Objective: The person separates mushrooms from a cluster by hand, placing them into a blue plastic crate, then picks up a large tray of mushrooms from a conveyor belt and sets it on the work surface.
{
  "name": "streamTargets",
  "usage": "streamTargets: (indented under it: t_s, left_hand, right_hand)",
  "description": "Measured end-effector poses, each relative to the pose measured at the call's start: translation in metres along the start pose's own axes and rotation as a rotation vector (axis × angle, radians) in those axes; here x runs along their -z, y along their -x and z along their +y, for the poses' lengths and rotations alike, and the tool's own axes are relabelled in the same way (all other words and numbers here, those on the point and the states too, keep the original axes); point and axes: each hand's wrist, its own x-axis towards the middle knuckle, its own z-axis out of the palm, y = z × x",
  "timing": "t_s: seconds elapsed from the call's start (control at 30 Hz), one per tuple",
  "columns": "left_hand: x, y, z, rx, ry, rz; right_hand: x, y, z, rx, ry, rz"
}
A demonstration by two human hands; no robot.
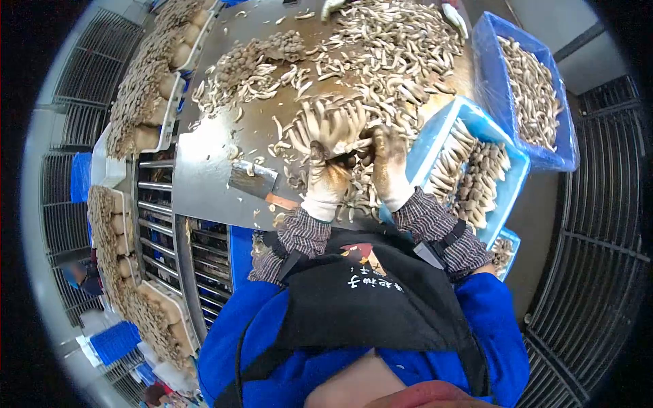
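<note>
One pale-stemmed mushroom cluster [331, 126] clamped in left white-gloved fingers [317, 152], above desk's near part; right white-gloved fingers [381, 140] curled beside it, grip unclear. Light-blue plastic bin [520, 163] and dark-blue plastic bin [484, 75], right, well stocked; big loose mushroom heap [401, 41], far, unboxed. Maybe midway. Grey metal desk [204, 173]: open left, near edge by wrists.
</note>
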Motion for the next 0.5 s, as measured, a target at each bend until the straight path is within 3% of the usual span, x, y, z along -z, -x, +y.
streamTargets:
  t_s: [0.07, 0.13, 0.2, 0.23, 0.27, 0.3, 0.37, 0.43, 0.5]
  left_hand:
    - [-0.003, -0.006, 0.007, -0.026, 0.080, 0.136]
    - [0.023, -0.019, 0.017, 0.083, 0.342, 0.015]
    - [0.007, -0.012, 0.016, -0.022, 0.203, 0.043]
    - [0.004, -0.008, 0.011, -0.108, 0.016, -0.044]
    - [0.004, -0.007, 0.008, -0.192, -0.171, -0.132]
    - [0.002, -0.006, 0.009, -0.158, -0.098, -0.046]
    - [0.020, -0.007, 0.009, -0.157, -0.124, -0.076]
    - [0.067, -0.014, 0.005, -0.098, -0.153, -0.134]
    - [0.023, -0.007, 0.006, -0.179, -0.220, -0.093]
  right_hand:
    - [-0.004, -0.011, -0.016, -0.437, -0.487, 0.076]
    - [-0.002, -0.018, -0.021, -0.436, -0.497, 0.106]
    - [-0.004, -0.020, -0.025, -0.292, -0.427, -0.056]
    - [-0.015, -0.015, 0.001, -0.128, -0.440, -0.171]
    - [-0.022, -0.011, -0.005, -0.338, -0.486, -0.153]
    - [-0.023, -0.012, -0.007, -0.287, -0.524, -0.123]
    - [-0.022, -0.019, 0.001, -0.238, -0.560, -0.097]
    - [-0.017, -0.020, 0.025, -0.363, -0.208, -0.254]
    - [-0.020, -0.015, 0.038, -0.348, -0.263, -0.226]
